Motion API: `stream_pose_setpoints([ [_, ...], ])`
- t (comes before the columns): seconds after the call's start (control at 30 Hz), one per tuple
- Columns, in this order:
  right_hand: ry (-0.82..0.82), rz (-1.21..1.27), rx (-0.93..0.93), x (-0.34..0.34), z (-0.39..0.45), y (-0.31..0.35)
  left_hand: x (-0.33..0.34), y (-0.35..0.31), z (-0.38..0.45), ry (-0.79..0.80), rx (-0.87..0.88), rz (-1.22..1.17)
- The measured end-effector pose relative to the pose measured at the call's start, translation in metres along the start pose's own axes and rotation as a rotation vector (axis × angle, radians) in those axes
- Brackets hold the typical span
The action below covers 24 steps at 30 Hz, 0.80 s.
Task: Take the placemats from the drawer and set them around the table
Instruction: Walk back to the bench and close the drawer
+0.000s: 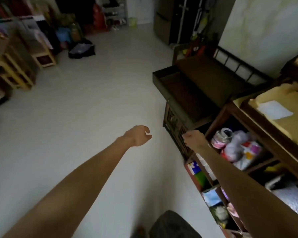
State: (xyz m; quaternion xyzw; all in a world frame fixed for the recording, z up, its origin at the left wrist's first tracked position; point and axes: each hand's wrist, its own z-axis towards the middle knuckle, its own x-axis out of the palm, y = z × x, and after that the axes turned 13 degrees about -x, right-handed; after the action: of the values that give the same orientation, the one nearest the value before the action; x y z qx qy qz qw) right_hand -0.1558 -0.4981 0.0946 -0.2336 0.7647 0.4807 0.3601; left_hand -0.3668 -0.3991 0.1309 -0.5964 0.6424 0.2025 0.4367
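Note:
A dark wooden drawer (157,79) stands pulled out from a low dark bench cabinet (206,78) at the right. A dark brown mat (184,93) lies flat inside it. My left hand (138,135) hangs over the pale floor, left of the cabinet front, fingers loosely curled and apart, holding nothing. My right hand (193,137) is curled into a loose fist in front of the cabinet's lower lattice door, below the drawer, with nothing seen in it. No table shows in this view.
An open shelf unit (230,117) full of bags, jars and boxes runs along the right. Light wooden stools (21,73) and clutter stand at the far left. A dark bag (82,50) lies on the floor at the back. A dark rounded object (172,225) sits at the bottom.

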Motion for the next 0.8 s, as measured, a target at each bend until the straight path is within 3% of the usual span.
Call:
stream_pose_setpoints([
  [0.17, -0.182, 0.54, 0.291, -0.007, 0.08, -0.001, -0.037, -0.046, 0.101, 0.081, 0.074, -0.008],
  [0.33, -0.263, 1.001, 0.571, -0.007, 0.151, 0.019, -0.071, -0.086, 0.183, 0.134, 0.073, -0.13],
  [0.57, -0.372, 1.515, 0.702, -0.002, 0.222, 0.03, -0.104, -0.124, 0.271, 0.249, 0.044, -0.385],
  [0.8, -0.864, 1.676, 0.908, 0.011, 0.296, 0.047, -0.108, -0.133, 0.374, 0.448, -0.13, -0.579],
])
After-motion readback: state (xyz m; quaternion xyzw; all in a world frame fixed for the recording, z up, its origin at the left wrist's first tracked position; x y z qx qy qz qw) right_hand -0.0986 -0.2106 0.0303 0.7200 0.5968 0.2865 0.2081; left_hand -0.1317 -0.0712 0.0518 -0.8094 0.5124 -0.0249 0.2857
